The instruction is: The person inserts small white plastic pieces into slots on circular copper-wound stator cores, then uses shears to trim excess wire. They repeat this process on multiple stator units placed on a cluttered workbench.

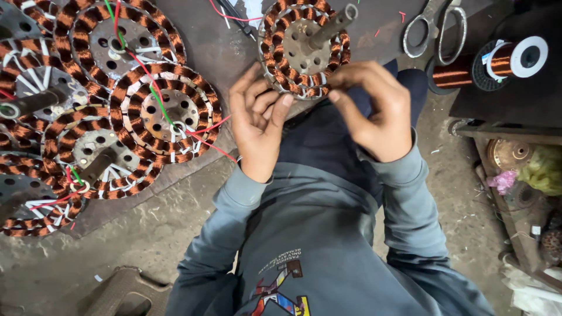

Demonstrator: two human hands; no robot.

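A round motor stator with copper coil windings and a metal shaft in its middle rests at the edge of a dark board. Both of my hands work at its near rim. My left hand curls its fingers against the lower left of the winding. My right hand pinches at the lower right edge of the same winding. What lies between the fingertips is too small to tell.
Several more wound stators with red and green wires lie stacked on the board at the left. Metal scissors lie at the top right, beside spools of copper wire. Clutter fills a shelf at the right; the concrete floor lies below.
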